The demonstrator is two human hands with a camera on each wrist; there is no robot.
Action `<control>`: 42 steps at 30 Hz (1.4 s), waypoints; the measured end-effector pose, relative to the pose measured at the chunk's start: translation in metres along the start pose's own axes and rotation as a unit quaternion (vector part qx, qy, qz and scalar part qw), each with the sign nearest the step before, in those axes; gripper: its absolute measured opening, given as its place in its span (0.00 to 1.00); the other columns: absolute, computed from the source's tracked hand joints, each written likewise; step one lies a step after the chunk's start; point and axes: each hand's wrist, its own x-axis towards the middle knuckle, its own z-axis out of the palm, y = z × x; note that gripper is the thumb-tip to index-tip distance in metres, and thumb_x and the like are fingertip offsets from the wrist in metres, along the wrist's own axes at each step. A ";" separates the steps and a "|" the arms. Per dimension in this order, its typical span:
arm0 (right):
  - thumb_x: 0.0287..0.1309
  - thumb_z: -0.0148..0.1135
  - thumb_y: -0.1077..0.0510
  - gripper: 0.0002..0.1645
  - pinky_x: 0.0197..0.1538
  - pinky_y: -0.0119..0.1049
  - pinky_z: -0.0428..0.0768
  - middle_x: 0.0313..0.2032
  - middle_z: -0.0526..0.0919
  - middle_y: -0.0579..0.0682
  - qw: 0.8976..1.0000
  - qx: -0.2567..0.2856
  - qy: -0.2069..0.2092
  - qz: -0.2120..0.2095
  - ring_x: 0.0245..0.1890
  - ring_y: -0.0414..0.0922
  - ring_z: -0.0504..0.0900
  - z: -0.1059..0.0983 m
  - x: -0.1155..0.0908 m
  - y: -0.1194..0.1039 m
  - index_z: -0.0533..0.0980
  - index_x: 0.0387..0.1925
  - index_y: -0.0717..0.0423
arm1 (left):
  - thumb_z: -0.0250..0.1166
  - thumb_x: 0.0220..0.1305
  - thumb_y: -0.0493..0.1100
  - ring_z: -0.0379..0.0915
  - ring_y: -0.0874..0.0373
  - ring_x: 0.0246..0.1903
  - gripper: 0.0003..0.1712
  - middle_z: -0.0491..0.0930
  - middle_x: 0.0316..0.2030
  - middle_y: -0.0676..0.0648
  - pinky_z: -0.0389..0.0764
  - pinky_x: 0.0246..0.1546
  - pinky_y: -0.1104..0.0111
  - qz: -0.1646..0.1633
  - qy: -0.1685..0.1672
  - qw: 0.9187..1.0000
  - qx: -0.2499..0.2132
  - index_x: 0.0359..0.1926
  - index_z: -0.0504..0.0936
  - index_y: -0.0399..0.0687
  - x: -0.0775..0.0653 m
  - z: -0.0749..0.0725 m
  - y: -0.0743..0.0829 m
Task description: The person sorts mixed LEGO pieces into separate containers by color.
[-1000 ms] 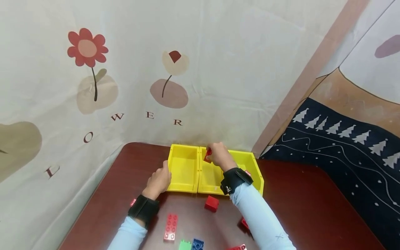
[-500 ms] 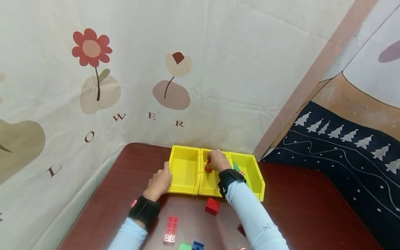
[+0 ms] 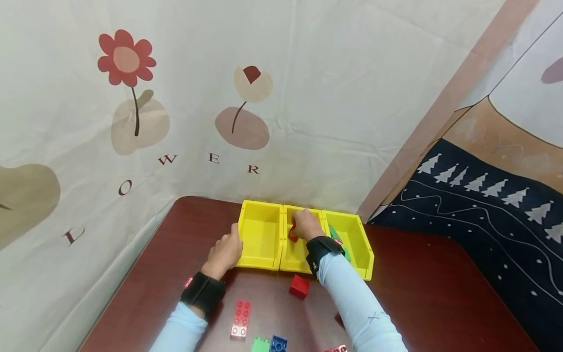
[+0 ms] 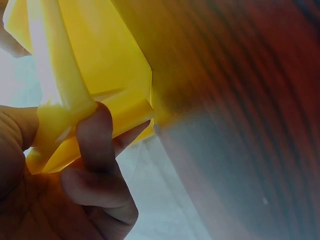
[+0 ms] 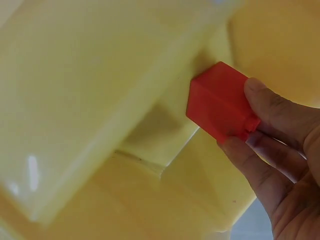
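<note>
Three yellow bins stand side by side at the back of the table. My left hand (image 3: 225, 252) grips the outer wall of the left bin (image 3: 261, 239); in the left wrist view its thumb and fingers pinch the yellow wall (image 4: 62, 95). Inside the middle bin (image 3: 293, 256), my right hand (image 3: 307, 225) holds a red toy brick (image 3: 292, 233) low down. The right wrist view shows that red brick (image 5: 220, 102) pinched between thumb and fingers, studs toward the palm. Green pieces (image 3: 347, 253) lie in the right bin (image 3: 358, 234), partly hidden by the wrist strap.
In front of the bins lie a red brick (image 3: 299, 287), a long red brick (image 3: 241, 319), a green brick (image 3: 261, 345) and a blue brick (image 3: 279, 343). Another red brick (image 3: 337, 349) shows at the bottom edge. A printed cloth (image 3: 325, 122) hangs behind the table.
My right hand has moved down into the middle bin with the red brick, uncovering green pieces in the right bin. My left hand stays on the left bin.
</note>
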 end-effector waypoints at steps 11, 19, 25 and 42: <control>0.46 0.76 0.63 0.13 0.37 0.40 0.80 0.31 0.82 0.54 1.000 -0.028 0.011 0.009 0.29 0.48 0.77 0.013 -0.009 0.002 0.81 0.35 0.61 | 0.57 0.71 0.42 0.68 0.51 0.23 0.27 0.71 0.27 0.43 0.71 0.28 0.61 0.002 -0.011 1.000 0.005 0.64 0.57 0.40 -0.006 0.007 -0.001; 0.52 0.73 0.58 0.21 0.45 0.46 0.82 0.47 0.84 0.57 1.000 -0.003 0.029 0.006 0.40 0.53 0.81 -0.017 -0.023 -0.007 0.81 0.48 0.61 | 0.58 0.70 0.42 0.69 0.50 0.24 0.28 0.72 0.28 0.42 0.72 0.29 0.60 -0.006 -0.009 1.000 0.005 0.65 0.57 0.39 -0.006 0.009 -0.002; 0.54 0.72 0.55 0.22 0.43 0.45 0.83 0.47 0.84 0.58 0.996 0.002 0.082 -0.026 0.42 0.55 0.82 -0.050 -0.049 -0.016 0.81 0.49 0.60 | 0.58 0.70 0.42 0.69 0.50 0.24 0.28 0.71 0.27 0.43 0.72 0.29 0.60 -0.005 -0.009 1.000 0.005 0.64 0.57 0.39 -0.004 0.004 -0.002; 0.47 0.77 0.49 0.24 0.44 0.39 0.84 0.42 0.85 0.53 0.984 0.025 0.145 -0.095 0.36 0.47 0.82 -0.049 -0.146 -0.034 0.82 0.44 0.57 | 0.57 0.71 0.42 0.69 0.49 0.25 0.29 0.71 0.29 0.42 0.73 0.31 0.59 -0.010 -0.015 1.000 0.001 0.66 0.56 0.40 -0.001 -0.004 0.001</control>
